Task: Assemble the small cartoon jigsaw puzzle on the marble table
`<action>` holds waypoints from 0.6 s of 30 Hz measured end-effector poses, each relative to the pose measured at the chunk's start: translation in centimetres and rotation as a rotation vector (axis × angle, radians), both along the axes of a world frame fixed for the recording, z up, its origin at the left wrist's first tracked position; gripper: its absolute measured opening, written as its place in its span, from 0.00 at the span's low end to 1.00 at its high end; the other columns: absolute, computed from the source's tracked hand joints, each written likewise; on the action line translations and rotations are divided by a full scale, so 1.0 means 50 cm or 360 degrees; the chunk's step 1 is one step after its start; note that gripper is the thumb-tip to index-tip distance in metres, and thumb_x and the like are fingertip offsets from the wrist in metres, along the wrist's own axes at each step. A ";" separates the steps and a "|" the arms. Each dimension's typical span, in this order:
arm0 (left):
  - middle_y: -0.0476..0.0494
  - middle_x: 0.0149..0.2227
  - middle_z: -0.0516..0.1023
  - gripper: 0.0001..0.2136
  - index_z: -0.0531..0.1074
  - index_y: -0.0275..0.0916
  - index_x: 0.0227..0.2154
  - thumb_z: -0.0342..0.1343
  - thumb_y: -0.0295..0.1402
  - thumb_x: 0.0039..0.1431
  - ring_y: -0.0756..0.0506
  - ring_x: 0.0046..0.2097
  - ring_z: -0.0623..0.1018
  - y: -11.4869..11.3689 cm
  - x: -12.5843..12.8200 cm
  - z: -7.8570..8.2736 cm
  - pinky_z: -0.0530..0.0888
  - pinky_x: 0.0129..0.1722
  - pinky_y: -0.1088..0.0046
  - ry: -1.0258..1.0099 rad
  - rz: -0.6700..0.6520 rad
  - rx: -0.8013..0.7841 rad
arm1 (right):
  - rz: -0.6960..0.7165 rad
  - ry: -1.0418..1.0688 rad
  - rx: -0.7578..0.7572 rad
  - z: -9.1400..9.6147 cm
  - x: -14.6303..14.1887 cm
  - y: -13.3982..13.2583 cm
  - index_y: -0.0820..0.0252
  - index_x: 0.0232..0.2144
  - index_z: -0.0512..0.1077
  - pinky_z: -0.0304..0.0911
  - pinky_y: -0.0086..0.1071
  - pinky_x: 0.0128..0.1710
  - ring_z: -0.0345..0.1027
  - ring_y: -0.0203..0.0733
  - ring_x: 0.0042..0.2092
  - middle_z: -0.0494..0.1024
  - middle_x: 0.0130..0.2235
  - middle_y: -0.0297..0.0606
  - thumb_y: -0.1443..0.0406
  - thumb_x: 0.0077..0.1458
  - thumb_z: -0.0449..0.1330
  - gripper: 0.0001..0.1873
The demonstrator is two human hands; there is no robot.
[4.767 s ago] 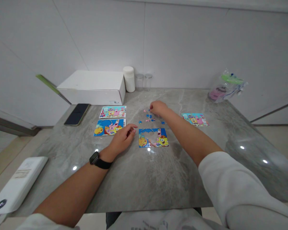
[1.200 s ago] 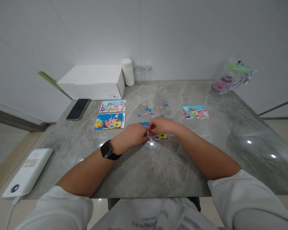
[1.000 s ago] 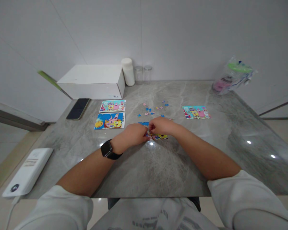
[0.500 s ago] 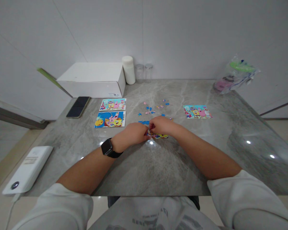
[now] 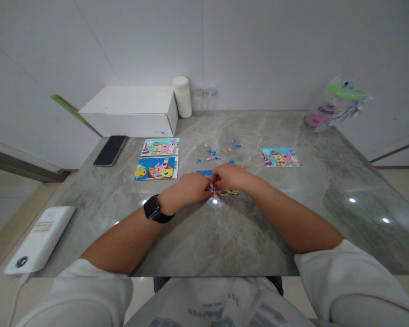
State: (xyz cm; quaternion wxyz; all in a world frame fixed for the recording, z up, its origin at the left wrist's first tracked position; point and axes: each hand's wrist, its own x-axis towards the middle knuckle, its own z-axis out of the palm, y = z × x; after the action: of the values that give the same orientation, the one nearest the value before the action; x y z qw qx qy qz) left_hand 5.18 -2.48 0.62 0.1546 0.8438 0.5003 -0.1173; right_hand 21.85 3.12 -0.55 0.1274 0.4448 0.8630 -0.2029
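Note:
A partly assembled jigsaw puzzle (image 5: 229, 192) lies on the table before me, largely covered by my hands. My left hand (image 5: 195, 188), with a black watch on its wrist, rests at the puzzle's left side, fingers curled and thumb and fingertips pressed to its edge. Over the middle of the puzzle, my right hand (image 5: 228, 176) is closed in a pinch, seemingly on a small puzzle piece that the fingers mostly hide. Several loose puzzle pieces (image 5: 217, 158), blue, pink and yellow, are scattered just beyond my hands.
Two cartoon picture cards (image 5: 156, 168) lie at left, and another cartoon card (image 5: 281, 157) at right. Behind are a white box (image 5: 127, 125), a white bottle (image 5: 182, 97) and two clear glasses. A phone (image 5: 111, 151), a white device (image 5: 41, 238) and a bagged pink item (image 5: 320, 117) sit near the edges.
Both hands stay at the puzzle in almost the same pose. The whole view has shifted very slightly; the loose pieces and cards keep their places.

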 end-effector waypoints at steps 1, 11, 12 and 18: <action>0.35 0.42 0.85 0.16 0.82 0.40 0.43 0.56 0.46 0.69 0.36 0.45 0.84 0.000 0.000 -0.001 0.76 0.43 0.65 0.0000 -0.0002 0.0001 | 0.0003 0.0002 0.0012 0.000 0.000 0.000 0.55 0.43 0.85 0.64 0.31 0.40 0.80 0.48 0.48 0.87 0.45 0.42 0.65 0.58 0.66 0.11; 0.37 0.43 0.86 0.16 0.82 0.41 0.45 0.56 0.46 0.69 0.37 0.45 0.84 0.003 -0.007 -0.012 0.75 0.41 0.67 -0.0050 -0.0045 0.0032 | 0.0008 0.0002 0.0001 0.004 0.001 -0.004 0.53 0.43 0.85 0.63 0.30 0.39 0.79 0.47 0.48 0.87 0.45 0.41 0.64 0.58 0.65 0.12; 0.36 0.43 0.86 0.16 0.82 0.41 0.45 0.56 0.46 0.69 0.36 0.45 0.84 0.003 -0.007 -0.012 0.75 0.41 0.67 -0.0054 -0.0041 0.0034 | 0.0007 0.0001 -0.0002 0.004 0.001 -0.003 0.53 0.43 0.85 0.63 0.30 0.40 0.79 0.47 0.48 0.87 0.45 0.41 0.64 0.58 0.65 0.11; 0.37 0.43 0.85 0.15 0.82 0.41 0.44 0.56 0.45 0.69 0.37 0.45 0.84 0.001 -0.004 -0.005 0.75 0.42 0.67 -0.0042 -0.0027 0.0012 | 0.0024 0.0024 -0.0003 -0.004 0.002 0.001 0.54 0.42 0.85 0.63 0.30 0.40 0.79 0.47 0.48 0.87 0.45 0.41 0.64 0.58 0.66 0.10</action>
State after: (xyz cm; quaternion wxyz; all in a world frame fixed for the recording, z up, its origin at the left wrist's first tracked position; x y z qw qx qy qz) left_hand 4.98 -2.41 0.38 0.1570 0.8501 0.4914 -0.1054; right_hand 21.95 3.16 -0.74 0.1230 0.4365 0.8671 -0.2062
